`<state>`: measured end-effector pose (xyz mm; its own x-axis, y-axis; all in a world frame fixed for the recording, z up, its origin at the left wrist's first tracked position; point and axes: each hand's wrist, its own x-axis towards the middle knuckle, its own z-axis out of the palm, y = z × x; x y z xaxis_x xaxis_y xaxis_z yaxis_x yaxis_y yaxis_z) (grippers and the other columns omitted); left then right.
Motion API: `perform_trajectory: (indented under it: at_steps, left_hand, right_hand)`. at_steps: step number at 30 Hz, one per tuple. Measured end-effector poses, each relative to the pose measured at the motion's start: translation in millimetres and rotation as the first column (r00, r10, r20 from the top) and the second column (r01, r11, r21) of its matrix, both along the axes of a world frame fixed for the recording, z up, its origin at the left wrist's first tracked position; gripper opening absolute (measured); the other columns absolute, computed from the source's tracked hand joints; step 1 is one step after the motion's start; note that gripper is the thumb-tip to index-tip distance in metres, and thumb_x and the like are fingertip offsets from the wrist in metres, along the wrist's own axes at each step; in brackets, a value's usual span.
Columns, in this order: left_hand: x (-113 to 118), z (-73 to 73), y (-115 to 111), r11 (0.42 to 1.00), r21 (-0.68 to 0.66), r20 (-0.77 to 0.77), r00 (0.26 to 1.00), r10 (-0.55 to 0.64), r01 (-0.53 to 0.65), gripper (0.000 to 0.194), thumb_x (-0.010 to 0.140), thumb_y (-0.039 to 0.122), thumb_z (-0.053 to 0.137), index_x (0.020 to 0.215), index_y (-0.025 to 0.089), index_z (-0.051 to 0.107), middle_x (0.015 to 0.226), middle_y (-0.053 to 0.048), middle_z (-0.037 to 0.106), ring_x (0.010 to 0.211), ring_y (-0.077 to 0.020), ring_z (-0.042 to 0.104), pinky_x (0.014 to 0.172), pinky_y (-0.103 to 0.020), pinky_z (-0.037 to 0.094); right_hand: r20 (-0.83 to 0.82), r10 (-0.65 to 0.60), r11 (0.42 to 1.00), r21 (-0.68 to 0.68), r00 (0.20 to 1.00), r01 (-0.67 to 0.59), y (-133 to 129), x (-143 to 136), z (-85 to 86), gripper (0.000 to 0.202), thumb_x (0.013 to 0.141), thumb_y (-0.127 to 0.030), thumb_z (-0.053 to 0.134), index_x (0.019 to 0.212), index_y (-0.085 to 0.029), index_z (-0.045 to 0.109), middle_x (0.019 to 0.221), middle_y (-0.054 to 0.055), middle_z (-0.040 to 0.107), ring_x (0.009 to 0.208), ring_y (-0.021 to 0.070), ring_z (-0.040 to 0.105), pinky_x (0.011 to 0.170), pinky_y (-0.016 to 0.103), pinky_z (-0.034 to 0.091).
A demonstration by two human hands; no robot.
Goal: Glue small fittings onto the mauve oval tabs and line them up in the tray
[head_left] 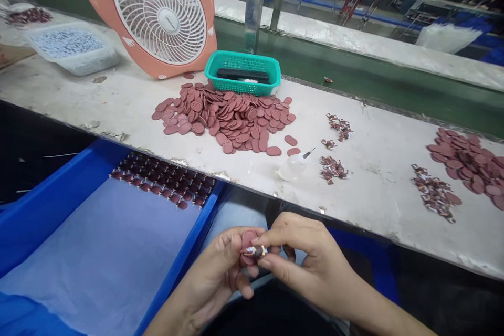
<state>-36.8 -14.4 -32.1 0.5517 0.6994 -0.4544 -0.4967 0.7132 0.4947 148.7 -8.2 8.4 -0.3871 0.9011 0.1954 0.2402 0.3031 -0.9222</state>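
Near the bottom centre, my left hand (220, 268) is closed around a reddish-brown oval disc (249, 239), pinched between thumb and fingers. My right hand (307, 257) pinches a small painted figure (258, 252) against the disc's face. Both hands are in front of the table edge, over my lap. Beyond them on the white table lie a large heap of oval discs (232, 121), a clear glue bottle with a thin tip (293, 167) and small clusters of figures (333, 169).
An orange fan (169, 18) and green basket (244, 89) stand behind the heap. At the left, a blue tray (51, 199) holds rows of figures on discs (165, 178). More discs (470, 160) and figures (433, 194) lie at right; a white tub (90, 65) is far left.
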Motion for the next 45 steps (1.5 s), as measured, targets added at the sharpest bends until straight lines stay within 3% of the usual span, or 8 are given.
perform_trajectory:
  at_steps: [5,10,14,21,25,28,34,45]
  left_hand:
    - [-3.7,2.0,1.2,0.977,-0.034,-0.209,0.957,0.2,-0.211,0.057,0.068,0.063,0.078,0.104,0.019,0.077,0.081,-0.006,0.069,0.06,-0.0121,0.058,0.042,-0.017,0.052]
    - [-6.3,-4.5,-5.9,0.778,0.298,-0.443,0.642,0.625,-0.553,0.036,0.058,0.043,0.092,0.079,0.022,0.073,0.065,0.003,0.063,0.054,-0.0102,0.051,0.042,-0.017,0.043]
    - [-12.8,-15.3,-6.4,0.747,0.413,-0.497,0.558,0.665,-0.522,0.033,0.057,0.037,0.093,0.074,0.021,0.071,0.071,0.0,0.066,0.066,-0.0141,0.056,0.046,-0.019,0.04]
    - [-36.2,-22.2,1.7,0.793,0.319,-0.602,0.535,0.593,-0.52,0.029,0.066,0.037,0.088,0.077,0.019,0.068,0.073,-0.001,0.069,0.061,-0.0132,0.057,0.042,-0.017,0.04]
    - [-75.3,-43.6,12.7,0.853,0.314,-0.728,0.471,0.498,-0.417,0.034,0.072,0.045,0.081,0.087,0.02,0.064,0.079,-0.003,0.072,0.07,-0.0192,0.066,0.047,-0.022,0.046]
    - [-111.8,-80.1,27.0,0.916,0.355,-0.89,0.231,0.393,-0.188,0.043,0.075,0.06,0.069,0.09,0.019,0.064,0.084,-0.008,0.075,0.078,-0.0265,0.071,0.055,-0.029,0.051]
    - [-144.9,-143.7,49.2,0.961,0.259,-0.965,0.069,0.253,0.093,0.026,0.073,0.049,0.069,0.082,0.024,0.073,0.083,-0.005,0.078,0.07,-0.0249,0.07,0.067,-0.033,0.051]
    - [-142.3,-162.6,52.2,0.96,0.158,-0.981,-0.072,0.179,0.232,0.022,0.08,0.046,0.062,0.086,0.028,0.073,0.088,-0.003,0.081,0.077,-0.0251,0.074,0.066,-0.03,0.053]
  right_hand:
    - [0.0,-0.126,0.961,0.247,0.992,0.123,6.9,-13.0,-11.5,0.016,0.089,-0.014,0.066,0.102,-0.02,0.073,0.073,0.001,0.066,0.062,0.0115,0.058,0.054,0.021,0.049]
    - [0.166,-0.295,0.81,0.566,0.941,0.154,13.1,-36.4,-37.4,0.019,0.092,-0.01,0.061,0.109,-0.015,0.067,0.075,0.005,0.068,0.064,0.0151,0.058,0.058,0.027,0.051]
    - [0.23,-0.279,0.72,0.692,0.932,0.044,18.7,-56.2,-57.1,0.024,0.091,-0.009,0.062,0.115,-0.01,0.063,0.072,0.006,0.068,0.059,0.0165,0.054,0.052,0.029,0.046]
    - [0.301,-0.226,0.757,0.653,0.927,-0.028,31.3,-84.3,-69.2,0.013,0.093,-0.012,0.06,0.105,-0.012,0.066,0.068,0.004,0.066,0.057,0.0153,0.053,0.052,0.029,0.044]
    - [0.268,-0.16,0.693,0.716,0.95,-0.085,24.1,-84.1,-69.0,0.014,0.089,-0.014,0.065,0.102,-0.009,0.066,0.06,0.001,0.063,0.049,0.0136,0.05,0.045,0.029,0.037]
    - [0.177,-0.157,0.66,0.751,0.972,-0.03,14.6,-73.1,-68.6,0.009,0.088,-0.012,0.062,0.095,-0.01,0.068,0.054,-0.001,0.059,0.042,0.0115,0.044,0.041,0.028,0.032]
    - [0.309,-0.162,0.747,0.659,0.937,-0.088,13.6,-46.0,-69.6,0.01,0.087,-0.007,0.064,0.096,-0.009,0.068,0.062,0.003,0.065,0.049,0.0132,0.053,0.044,0.028,0.04]
    - [0.303,-0.215,0.76,0.649,0.928,-0.036,16.2,-29.4,-71.9,0.014,0.089,-0.007,0.061,0.102,-0.01,0.066,0.064,0.004,0.066,0.051,0.0143,0.056,0.045,0.027,0.046]
